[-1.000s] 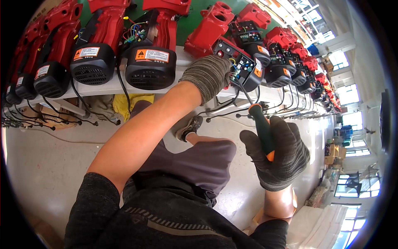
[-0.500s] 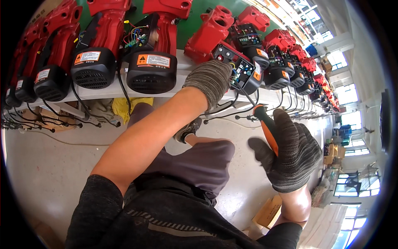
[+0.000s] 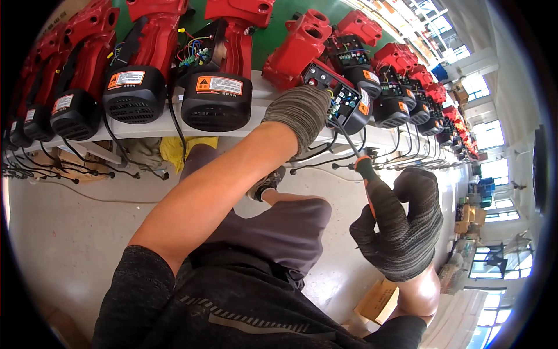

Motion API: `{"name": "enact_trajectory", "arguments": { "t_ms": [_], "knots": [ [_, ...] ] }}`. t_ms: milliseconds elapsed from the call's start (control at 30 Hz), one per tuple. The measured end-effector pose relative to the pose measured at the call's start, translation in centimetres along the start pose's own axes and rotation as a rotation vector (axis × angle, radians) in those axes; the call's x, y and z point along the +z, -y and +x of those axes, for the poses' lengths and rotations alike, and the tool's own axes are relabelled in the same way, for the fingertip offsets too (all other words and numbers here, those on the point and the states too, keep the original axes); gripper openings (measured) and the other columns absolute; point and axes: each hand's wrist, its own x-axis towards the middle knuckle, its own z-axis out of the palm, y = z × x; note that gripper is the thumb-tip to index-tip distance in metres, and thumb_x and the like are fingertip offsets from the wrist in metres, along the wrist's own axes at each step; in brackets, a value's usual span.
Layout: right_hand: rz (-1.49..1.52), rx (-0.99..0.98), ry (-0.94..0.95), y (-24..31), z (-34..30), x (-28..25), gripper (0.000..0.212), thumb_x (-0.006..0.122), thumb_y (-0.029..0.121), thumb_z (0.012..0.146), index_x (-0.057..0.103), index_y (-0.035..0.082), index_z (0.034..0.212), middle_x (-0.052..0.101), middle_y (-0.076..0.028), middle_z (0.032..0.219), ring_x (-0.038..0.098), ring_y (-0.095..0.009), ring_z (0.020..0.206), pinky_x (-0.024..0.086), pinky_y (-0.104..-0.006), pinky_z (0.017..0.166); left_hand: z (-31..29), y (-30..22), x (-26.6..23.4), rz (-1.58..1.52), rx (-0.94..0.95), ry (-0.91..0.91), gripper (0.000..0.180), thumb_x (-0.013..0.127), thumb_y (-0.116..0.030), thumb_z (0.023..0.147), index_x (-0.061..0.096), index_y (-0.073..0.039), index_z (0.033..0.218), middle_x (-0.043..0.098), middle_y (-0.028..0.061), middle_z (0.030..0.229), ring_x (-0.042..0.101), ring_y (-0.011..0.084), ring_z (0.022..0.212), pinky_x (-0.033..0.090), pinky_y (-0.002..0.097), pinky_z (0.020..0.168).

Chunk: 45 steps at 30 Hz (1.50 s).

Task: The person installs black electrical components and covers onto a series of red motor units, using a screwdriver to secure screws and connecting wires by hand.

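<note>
My left hand (image 3: 300, 118), in a dark knitted glove, is closed at the near side of an open terminal box (image 3: 347, 99) on a red and black pump (image 3: 293, 55). Its fingertips are hidden, so what they grip cannot be made out. Coloured wires and a circuit board show in the box beside them. In my right hand (image 3: 401, 227), gloved likewise, a screwdriver (image 3: 364, 168) with an orange and black handle lies between thumb and index finger, other fingers curled. Its thin shaft slants up to the left, and the tip reaches the box's lower edge.
More red pumps with black motor covers (image 3: 216, 103) stand in a row along the white bench (image 3: 261, 87), on both sides. Black power cables (image 3: 180, 131) hang off its front edge. A yellow bag (image 3: 174, 150) lies beneath; a cardboard box (image 3: 378, 301) sits on the floor behind my right arm.
My right hand has turned around the screwdriver handle, its fingers shifting and curling more. The shaft still points into the terminal box. My left hand stays at the box.
</note>
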Motion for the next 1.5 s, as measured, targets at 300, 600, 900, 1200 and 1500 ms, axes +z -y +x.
{"name": "enact_trajectory", "arguments": {
  "t_ms": [300,600,900,1200,1500],
  "knots": [
    [-0.033,0.053,0.011,0.1,-0.8,0.2,0.045,0.077,0.005,0.07,0.063,0.007,0.112,0.054,-0.012,0.085,0.057,-0.032,0.071,0.046,-0.0431,0.058,0.0,0.4,0.6,-0.015,0.034,-0.024,0.01,0.063,-0.011,0.088,0.066,-0.004,0.095,0.067,0.0184,0.088,0.067,0.0368,0.087,0.053,0.0475,0.078],
    [-0.107,0.183,0.126,0.4,-1.5,-0.3,0.047,0.081,0.01,0.068,0.063,0.009,0.111,0.053,-0.011,0.087,0.057,-0.031,0.074,0.046,-0.0412,0.058,0.2,0.4,0.5,0.019,0.059,-0.019,0.012,0.063,-0.011,0.089,0.067,-0.003,0.097,0.067,0.0195,0.087,0.067,0.0371,0.086,0.054,0.0471,0.078],
    [-0.071,0.043,-0.066,0.6,-0.7,0.4,0.043,0.076,0.006,0.068,0.063,0.009,0.109,0.051,-0.012,0.087,0.055,-0.031,0.073,0.046,-0.0415,0.058,0.2,0.5,0.3,0.078,0.082,0.015,0.015,0.06,-0.008,0.09,0.065,-0.003,0.103,0.068,0.0197,0.089,0.068,0.0352,0.09,0.054,0.0462,0.081],
    [0.038,-0.052,0.011,-0.3,-0.6,0.2,0.046,0.08,0.01,0.07,0.065,0.005,0.113,0.052,-0.014,0.084,0.058,-0.032,0.071,0.046,-0.0412,0.054,0.3,1.3,0.1,0.061,0.252,-0.017,0.013,0.062,-0.008,0.088,0.063,-0.003,0.1,0.068,0.0178,0.084,0.068,0.034,0.089,0.055,0.0441,0.08],
    [-0.054,-0.001,0.034,-0.2,-0.6,0.0,0.052,0.081,0.008,0.066,0.065,0.008,0.115,0.055,-0.01,0.085,0.058,-0.029,0.071,0.045,-0.0375,0.054,0.4,0.5,-0.7,0.169,0.263,0.037,0.015,0.057,-0.005,0.09,0.063,-0.002,0.103,0.069,0.0185,0.093,0.069,0.0355,0.09,0.056,0.0436,0.079]
  ]
}}
